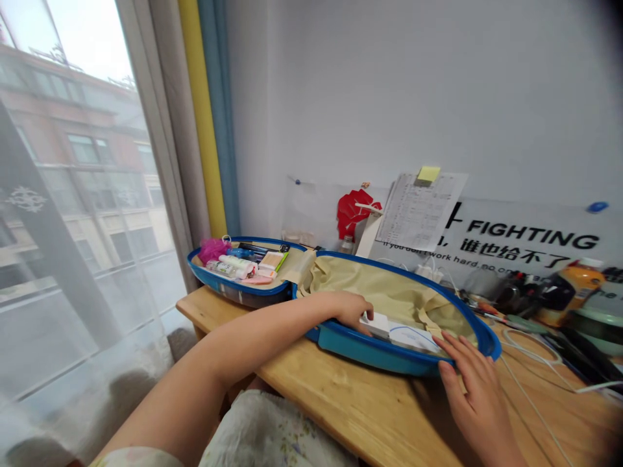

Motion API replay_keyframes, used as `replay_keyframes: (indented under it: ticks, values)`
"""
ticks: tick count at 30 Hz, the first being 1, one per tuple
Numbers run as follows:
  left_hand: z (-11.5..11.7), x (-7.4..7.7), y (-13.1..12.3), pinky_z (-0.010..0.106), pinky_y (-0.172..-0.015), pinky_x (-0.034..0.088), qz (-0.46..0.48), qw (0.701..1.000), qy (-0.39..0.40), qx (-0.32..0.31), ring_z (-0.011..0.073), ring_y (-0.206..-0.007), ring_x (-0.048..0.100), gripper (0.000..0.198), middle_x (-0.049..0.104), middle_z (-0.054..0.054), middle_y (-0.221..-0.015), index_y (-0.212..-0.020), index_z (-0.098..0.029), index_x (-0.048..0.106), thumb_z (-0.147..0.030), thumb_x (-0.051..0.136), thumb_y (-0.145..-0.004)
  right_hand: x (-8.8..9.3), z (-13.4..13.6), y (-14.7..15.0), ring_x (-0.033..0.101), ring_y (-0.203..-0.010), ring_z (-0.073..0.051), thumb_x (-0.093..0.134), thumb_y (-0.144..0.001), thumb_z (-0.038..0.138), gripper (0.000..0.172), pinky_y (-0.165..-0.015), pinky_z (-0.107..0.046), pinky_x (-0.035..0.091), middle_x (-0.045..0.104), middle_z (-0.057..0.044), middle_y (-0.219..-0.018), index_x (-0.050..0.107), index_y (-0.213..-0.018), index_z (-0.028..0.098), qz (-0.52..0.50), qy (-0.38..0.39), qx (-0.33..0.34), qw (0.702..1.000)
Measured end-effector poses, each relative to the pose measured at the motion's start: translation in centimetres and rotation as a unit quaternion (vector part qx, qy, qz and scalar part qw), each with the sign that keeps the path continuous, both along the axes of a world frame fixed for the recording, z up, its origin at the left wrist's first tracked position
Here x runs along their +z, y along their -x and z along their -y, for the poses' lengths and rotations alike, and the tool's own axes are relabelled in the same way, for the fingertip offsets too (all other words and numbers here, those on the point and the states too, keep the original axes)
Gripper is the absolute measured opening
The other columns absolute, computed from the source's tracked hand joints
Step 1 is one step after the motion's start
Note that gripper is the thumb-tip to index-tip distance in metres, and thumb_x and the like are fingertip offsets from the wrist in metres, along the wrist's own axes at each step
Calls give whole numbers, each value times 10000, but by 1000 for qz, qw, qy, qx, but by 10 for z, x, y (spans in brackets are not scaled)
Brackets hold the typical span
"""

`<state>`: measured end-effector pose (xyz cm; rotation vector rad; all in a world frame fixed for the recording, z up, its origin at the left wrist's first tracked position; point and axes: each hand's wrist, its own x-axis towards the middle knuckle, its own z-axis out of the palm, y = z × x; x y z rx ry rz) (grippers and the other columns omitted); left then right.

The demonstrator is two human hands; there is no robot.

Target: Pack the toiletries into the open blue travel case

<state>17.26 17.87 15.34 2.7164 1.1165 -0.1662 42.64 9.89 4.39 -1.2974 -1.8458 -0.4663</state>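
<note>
A blue suitcase (379,355) lies open on a wooden table, its beige-lined halves side by side. My left hand (351,310) reaches into the right half, its fingers curled on the end of a white box (377,324). Beside that box, along the near rim, lies another white box (413,338) with a blue line on it. My right hand (474,379) rests with spread fingers at the near right rim, fingertips by the second box's end. The left half holds a pink mesh puff (214,250), white tubes (237,266) and a small green-edged box (273,262).
The wooden table (341,395) reaches toward my lap. Right of the suitcase are white cables (533,347), an orange bottle (572,292) and dark items. Behind stand a wall with pinned papers (418,211) and a banner. Curtains (195,117) and a window are on the left.
</note>
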Motion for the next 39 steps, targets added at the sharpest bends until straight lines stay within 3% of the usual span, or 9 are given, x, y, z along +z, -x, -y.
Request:
replay_keyframes:
  ticks: [2,5,9,12,15,18,21,27,39]
  values:
    - [-9,7,16,254,-830,470,77,996,-30,25,176,-1004,599,432,624,44,-1168,-1147,-222,592,-466,607,-791,0,0,0,501,-1216,-296,349,-909,415,392,-1012,-569,357,603,-104,-1228,578,-1163,222,4,-4,2,1000]
    - [-28,18,54,202,-863,451,141,973,-122,135,122,-982,600,335,632,0,-1157,-1134,-249,606,-435,485,-884,0,1,1,502,-1216,-297,351,-911,408,389,-1009,-573,358,602,-100,-1231,570,-1178,229,11,-2,3,1000]
    - [-54,23,125,251,-950,423,96,933,-192,289,161,-1092,564,389,591,61,-1242,-1232,-200,552,-331,330,-941,0,1,2,504,-1215,-289,340,-912,411,393,-1020,-563,349,599,-92,-1234,575,-1176,239,3,-2,0,1000]
    - [-65,15,183,347,-968,422,28,908,-191,373,237,-1117,562,404,576,144,-1251,-1234,-153,562,-237,365,-892,0,0,2,508,-1209,-291,342,-912,413,391,-1011,-564,354,603,-95,-1227,577,-1170,237,0,-8,1,1000]
    - [-67,3,233,386,-939,442,-49,893,-170,414,283,-1096,575,412,597,158,-1210,-1180,-176,613,-224,501,-786,0,1,2,513,-1205,-285,338,-912,419,394,-1012,-555,357,607,-97,-1220,585,-1159,236,-1,-3,-3,1000]
    - [-66,-5,266,349,-947,436,-101,895,-156,406,251,-1106,568,426,595,112,-1226,-1171,-243,626,-242,527,-757,2,2,1,510,-1210,-277,328,-909,434,414,-1023,-542,353,605,-99,-1224,588,-1162,235,-2,8,-5,1000]
    - [-66,-8,280,311,-957,418,-133,907,-148,371,223,-1136,540,467,569,71,-1268,-1178,-306,623,-220,552,-724,2,3,1,499,-1223,-284,338,-905,438,419,-1022,-550,351,601,-100,-1234,582,-1175,231,-3,17,-4,1000]
    - [-71,-6,285,419,-927,403,-173,918,-144,327,306,-1156,484,339,605,100,-1180,-991,-317,707,-217,639,-674,-1,2,1,503,-1216,-290,343,-905,421,401,-1022,-572,340,598,-102,-1242,585,-1166,236,-8,10,-4,1000]
    - [-71,-10,283,483,-930,366,-176,919,-153,317,357,-1157,476,199,610,167,-1143,-850,-203,713,-312,692,-685,1,3,2,499,-1219,-277,347,-902,424,400,-1035,-556,327,600,-96,-1240,597,-1148,231,-20,23,-10,999]
